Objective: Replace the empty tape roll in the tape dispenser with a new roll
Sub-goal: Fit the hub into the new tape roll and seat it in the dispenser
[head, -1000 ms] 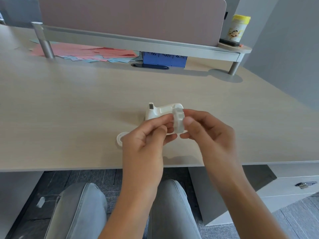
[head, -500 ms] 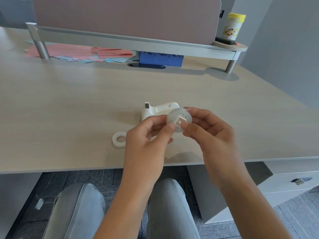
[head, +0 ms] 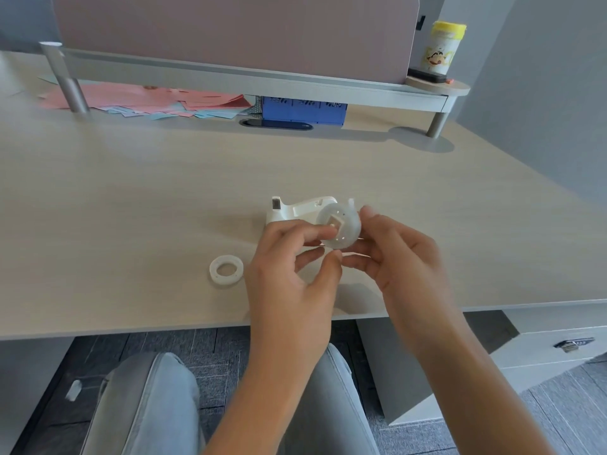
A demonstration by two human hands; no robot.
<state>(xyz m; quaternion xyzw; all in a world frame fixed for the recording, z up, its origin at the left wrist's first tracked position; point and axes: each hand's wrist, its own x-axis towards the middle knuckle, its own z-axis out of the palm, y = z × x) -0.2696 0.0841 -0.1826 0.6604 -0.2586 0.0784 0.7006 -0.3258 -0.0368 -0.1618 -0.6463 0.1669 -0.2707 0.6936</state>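
A white tape dispenser stands on the pale wooden desk, its cutter end to the left. Just in front of it I hold a round translucent white tape roll on its hub, its flat face turned towards me. My right hand grips the roll's right and lower edge. My left hand touches its left face with thumb and forefinger. A small white ring, the empty roll, lies flat on the desk to the left of my left hand.
At the back a grey shelf on metal legs carries a pink partition and a yellow-lidded canister. Under the shelf lie pink and blue papers and a blue box. A drawer unit sits below right; my knees are under the desk edge.
The roll was edge-on between both hands a second ago; it has turned so that its flat face points at me. My left fingers have loosened around it. The ring on the desk shows fully now.
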